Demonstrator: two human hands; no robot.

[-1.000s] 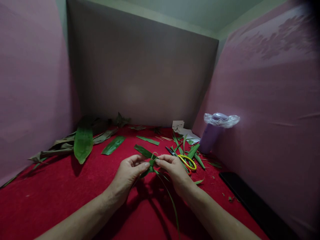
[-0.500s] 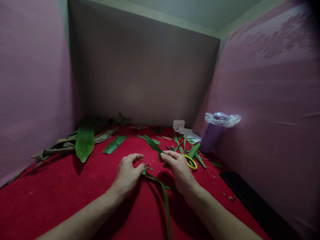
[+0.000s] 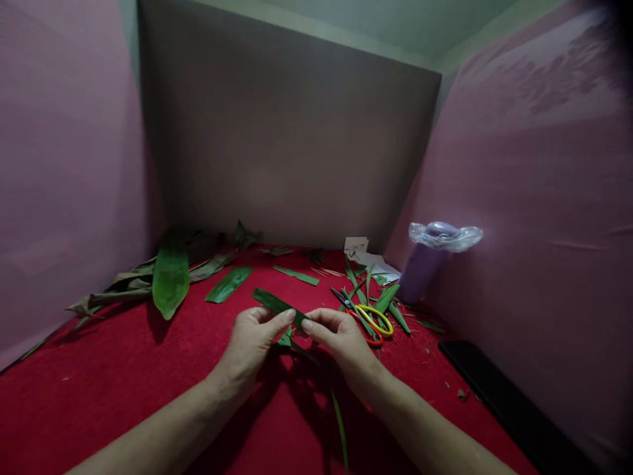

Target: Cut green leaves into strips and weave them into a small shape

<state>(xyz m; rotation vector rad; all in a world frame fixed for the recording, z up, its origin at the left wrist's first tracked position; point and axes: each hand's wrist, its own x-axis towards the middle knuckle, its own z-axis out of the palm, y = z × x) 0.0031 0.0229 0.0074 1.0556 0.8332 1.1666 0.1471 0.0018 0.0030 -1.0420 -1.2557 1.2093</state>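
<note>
Both hands pinch one dark green leaf strip (image 3: 273,301) above the red cloth (image 3: 123,389). My left hand (image 3: 254,336) grips it with the thumb on top near its middle. At its right end, the thumb and fingers of my right hand (image 3: 341,340) close on the strip. Just below the fingers is a small folded piece of green leaf (image 3: 285,339), partly hidden by my left hand. A long narrow leaf strip (image 3: 339,422) trails from that area towards the front.
Scissors (image 3: 378,320) with yellow and red handles lie among cut leaf pieces (image 3: 388,298) at the right. A purple bottle (image 3: 420,270) stands behind them, and a black phone-like slab (image 3: 487,386) lies nearer. Broad leaves (image 3: 171,280) are piled at the left.
My right hand has brought the leaf strip left and nearer. The left hand's fingers have closed on it too. The scissors' red handle now shows.
</note>
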